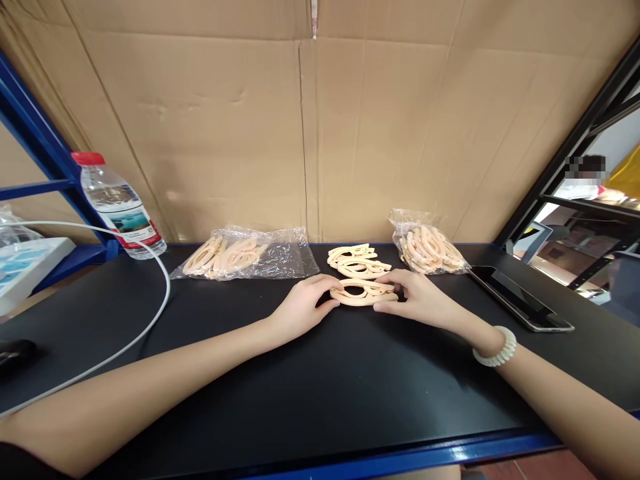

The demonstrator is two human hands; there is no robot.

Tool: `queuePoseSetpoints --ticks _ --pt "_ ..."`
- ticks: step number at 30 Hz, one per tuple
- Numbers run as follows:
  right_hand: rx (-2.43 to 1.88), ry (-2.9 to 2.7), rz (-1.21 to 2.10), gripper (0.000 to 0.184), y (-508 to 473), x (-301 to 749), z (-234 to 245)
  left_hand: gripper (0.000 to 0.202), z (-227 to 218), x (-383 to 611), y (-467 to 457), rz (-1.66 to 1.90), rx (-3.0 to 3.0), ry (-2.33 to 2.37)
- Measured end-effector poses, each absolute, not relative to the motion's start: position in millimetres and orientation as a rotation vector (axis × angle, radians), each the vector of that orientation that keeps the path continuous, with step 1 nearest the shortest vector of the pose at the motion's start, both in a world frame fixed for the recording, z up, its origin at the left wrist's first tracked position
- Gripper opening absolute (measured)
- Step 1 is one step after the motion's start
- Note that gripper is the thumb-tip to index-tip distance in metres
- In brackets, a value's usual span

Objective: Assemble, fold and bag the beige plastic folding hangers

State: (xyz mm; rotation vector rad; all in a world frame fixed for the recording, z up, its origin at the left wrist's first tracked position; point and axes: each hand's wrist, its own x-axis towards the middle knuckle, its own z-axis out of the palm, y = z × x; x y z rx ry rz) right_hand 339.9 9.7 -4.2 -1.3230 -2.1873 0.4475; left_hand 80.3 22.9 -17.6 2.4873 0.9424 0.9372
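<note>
A pale wooden cut-out piece [357, 299] with oval openings lies low over the black tabletop, gripped at both ends. My left hand [300, 308] pinches its left end between thumb and fingers. At the right end, my right hand [417, 300] closes on it the same way, and a pale beaded bracelet [495, 347] circles that wrist. Just behind sits a small pile of similar pale cut-outs [356, 261], which the held piece partly overlaps in view. I cannot tell whether one layer or more is held.
Clear plastic bags of the same pieces lie at back left [227, 257] and back right [427, 248]. A tablet [520, 298] rests at right. A water bottle [120, 207], white cable [163, 300] and dark mouse [15, 353] are at left. Cardboard [225, 120] walls the back.
</note>
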Motion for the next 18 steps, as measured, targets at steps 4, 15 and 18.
queuePoseSetpoints --ticks 4,15,18 --pt "-1.285 -2.295 0.444 0.045 8 340 -3 0.018 -20 80 22 0.963 2.417 0.957" --pt "-1.232 -2.332 0.414 0.038 19 348 3 0.015 -12 85 24 0.987 2.226 0.951" --pt "-1.238 -2.318 0.337 0.041 30 350 11 0.014 -1 88 35 1.03 2.234 0.963"
